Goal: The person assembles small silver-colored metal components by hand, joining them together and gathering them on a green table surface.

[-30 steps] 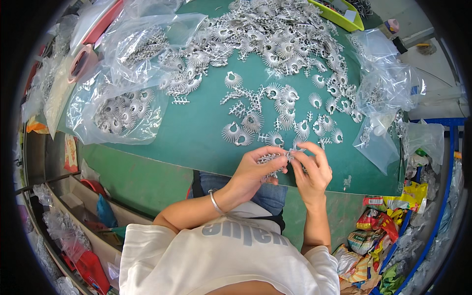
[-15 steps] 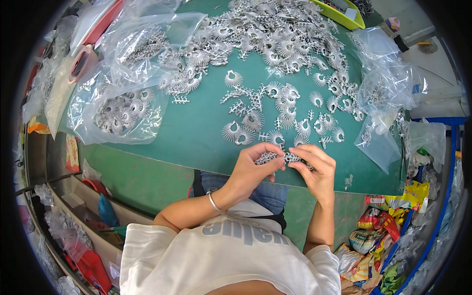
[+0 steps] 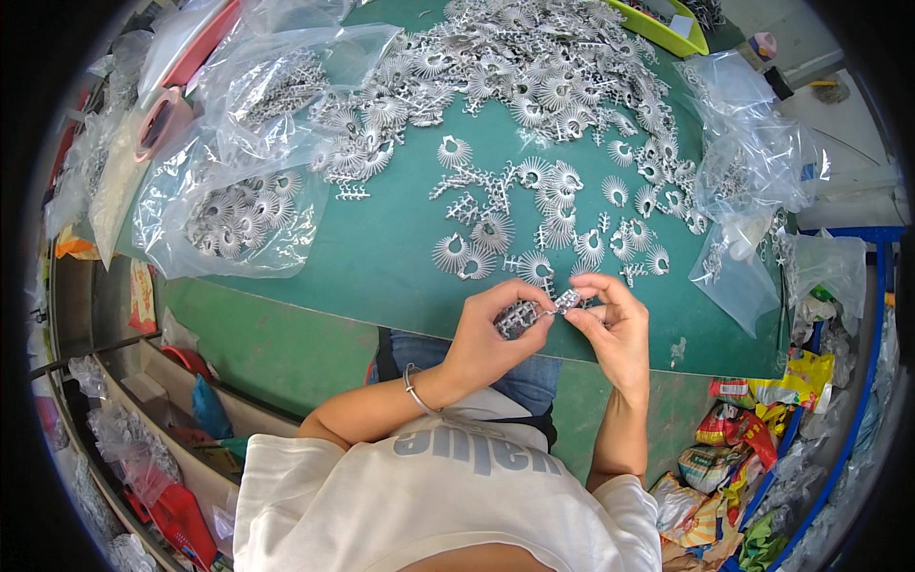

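Observation:
Just over the near table edge, my left hand point(image 3: 481, 336) is closed around a bundle of small grey branched pieces point(image 3: 518, 320). Close beside it, my right hand point(image 3: 618, 329) pinches a small grey piece point(image 3: 567, 301) between thumb and fingers. The two hands' pieces meet or nearly touch; I cannot tell whether they are joined. Beyond my hands lie loose grey fan-shaped pieces point(image 3: 493, 232) and fishbone-like branched pieces point(image 3: 464, 209). Fingers hide part of what each hand holds.
A big heap of grey pieces point(image 3: 553, 91) covers the far side of the green table point(image 3: 381, 286). Clear plastic bags point(image 3: 229, 224) with pieces lie left, and another bag point(image 3: 743, 172) lies right. A yellow-green tray point(image 3: 667, 29), pink tape roll point(image 3: 162, 124) and colourful packets point(image 3: 734, 434) surround.
My right fingers have tilted the small piece upward, and more of it shows. The bundle in my left hand has turned and is more exposed. The loose pieces on the table stay put.

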`<action>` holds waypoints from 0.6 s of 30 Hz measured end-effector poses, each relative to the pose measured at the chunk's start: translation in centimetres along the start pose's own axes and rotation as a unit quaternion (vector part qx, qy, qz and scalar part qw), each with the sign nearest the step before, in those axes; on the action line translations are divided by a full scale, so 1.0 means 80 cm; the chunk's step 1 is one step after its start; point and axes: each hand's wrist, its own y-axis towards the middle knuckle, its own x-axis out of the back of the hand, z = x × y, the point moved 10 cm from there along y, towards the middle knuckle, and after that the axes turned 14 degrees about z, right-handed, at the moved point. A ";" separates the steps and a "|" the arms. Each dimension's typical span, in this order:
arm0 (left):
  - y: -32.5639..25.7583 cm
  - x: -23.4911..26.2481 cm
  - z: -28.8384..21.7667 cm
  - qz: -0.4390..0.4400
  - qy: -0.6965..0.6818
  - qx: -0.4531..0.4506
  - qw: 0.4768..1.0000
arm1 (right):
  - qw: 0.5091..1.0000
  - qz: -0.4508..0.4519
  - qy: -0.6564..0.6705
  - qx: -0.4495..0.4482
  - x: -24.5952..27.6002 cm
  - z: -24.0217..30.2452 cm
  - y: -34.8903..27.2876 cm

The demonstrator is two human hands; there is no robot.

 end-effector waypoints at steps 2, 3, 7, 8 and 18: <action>-0.001 0.000 0.004 0.002 -0.018 0.023 1.000 | 0.999 0.018 -0.032 -0.009 -0.001 -0.001 -0.002; -0.003 0.001 0.005 0.000 -0.007 0.029 1.000 | 0.998 0.028 -0.047 -0.013 -0.003 -0.002 -0.003; -0.006 0.007 0.001 -0.038 0.051 -0.004 0.998 | 0.960 -0.026 -0.278 0.039 -0.003 0.028 -0.014; -0.006 0.007 -0.001 -0.042 0.056 -0.008 0.998 | 0.950 -0.039 -0.304 0.058 -0.009 0.040 -0.015; -0.006 0.006 0.002 -0.017 0.025 0.006 1.000 | 0.948 0.037 -0.310 0.061 -0.015 0.040 -0.008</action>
